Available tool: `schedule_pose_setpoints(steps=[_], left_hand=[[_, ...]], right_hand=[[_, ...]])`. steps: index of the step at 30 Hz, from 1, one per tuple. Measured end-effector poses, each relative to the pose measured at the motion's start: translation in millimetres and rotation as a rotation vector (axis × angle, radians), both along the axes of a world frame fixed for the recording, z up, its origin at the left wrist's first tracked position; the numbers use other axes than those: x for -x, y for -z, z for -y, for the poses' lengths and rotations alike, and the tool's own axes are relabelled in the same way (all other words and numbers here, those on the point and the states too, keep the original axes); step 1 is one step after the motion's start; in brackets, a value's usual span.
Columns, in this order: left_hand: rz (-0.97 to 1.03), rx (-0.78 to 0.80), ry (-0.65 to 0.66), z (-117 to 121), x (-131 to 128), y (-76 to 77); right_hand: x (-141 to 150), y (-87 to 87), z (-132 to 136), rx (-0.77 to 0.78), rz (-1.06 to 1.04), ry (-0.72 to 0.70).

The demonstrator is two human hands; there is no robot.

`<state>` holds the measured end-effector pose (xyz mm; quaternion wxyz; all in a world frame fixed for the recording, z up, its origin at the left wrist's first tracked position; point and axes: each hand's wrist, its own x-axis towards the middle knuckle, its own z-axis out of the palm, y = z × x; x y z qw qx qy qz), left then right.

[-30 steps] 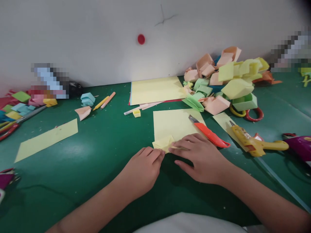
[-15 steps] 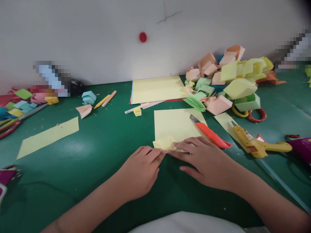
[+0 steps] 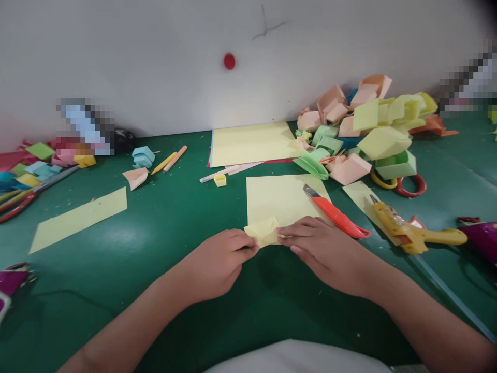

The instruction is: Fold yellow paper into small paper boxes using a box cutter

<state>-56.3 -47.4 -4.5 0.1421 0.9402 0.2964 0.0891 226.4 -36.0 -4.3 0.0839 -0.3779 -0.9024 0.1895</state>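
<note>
A small folded piece of pale yellow paper (image 3: pixel 262 231) lies between my hands, over the near edge of a larger yellow sheet (image 3: pixel 275 199). My left hand (image 3: pixel 219 261) pinches its left corner between thumb and fingers. At its right end, my right hand (image 3: pixel 320 251) has the fingertips and thumb closed on the paper. An orange-red utility knife (image 3: pixel 337 212) with its blade out rests on the sheet's right side, just beyond my right hand.
Folded paper boxes (image 3: pixel 384 140) are heaped at the back right. A yellow glue gun (image 3: pixel 415 225) lies right of the knife, on a paper strip. Stacked sheets (image 3: pixel 252 145) lean by the white wall. On the left are another yellow strip (image 3: pixel 81 217) and scissors (image 3: pixel 23 204).
My left hand has slid slightly left to the paper's corner. My right fingers, spread flat before, have drawn together to grip the right end.
</note>
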Motion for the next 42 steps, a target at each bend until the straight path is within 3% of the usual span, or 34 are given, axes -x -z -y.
schedule_pose_setpoints(steps=[9, 23, 35, 42], left_hand=[[0.161, -0.098, 0.013, -9.4, 4.8, 11.4], [0.209, -0.173, -0.038, -5.8, -1.0, 15.9], [0.148, -0.214, -0.288, -13.0, -12.8, 26.4], [0.085, -0.187, -0.508, -15.9, -14.5, 24.8]], right_hand=[[-3.4, 2.7, -3.1, -0.003, -0.046, 0.005], [-2.4, 2.3, -1.7, -0.027, -0.062, 0.034], [8.9, 4.5, -1.1, -0.208, -0.007, -0.021], [19.4, 15.6, -6.2, -0.292, -0.032, 0.107]])
